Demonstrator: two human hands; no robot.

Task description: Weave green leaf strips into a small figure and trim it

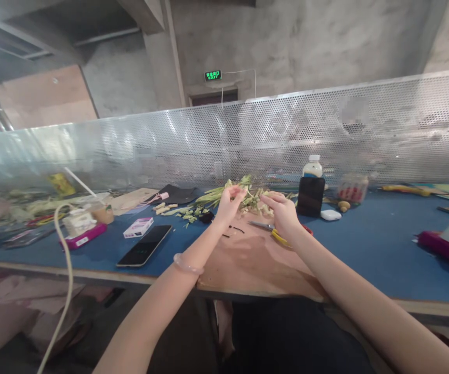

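Note:
My left hand [230, 205] is raised over the brown board, its thumb and fingers pinched on a thin pale green stem [251, 194]. Close by on the right, my right hand [284, 212] has its fingers pressed together at the stem's other side; whatever lies between them is too small to make out. Behind both hands spreads a pile of green leafy stems [214, 195]. Scissors [279, 238] with yellow and red handles lie under my right hand, blades pointing left. Small dark pieces [237, 229] rest on the brown board [248, 265].
Left on the blue table are a phone [145, 246], a small white-and-purple box [137, 227] and a tissue pack [82, 236]. A dark upright phone [311, 196], a bottle [313, 166] and a white case [331, 215] stand right. A perforated metal screen [162, 140] runs behind.

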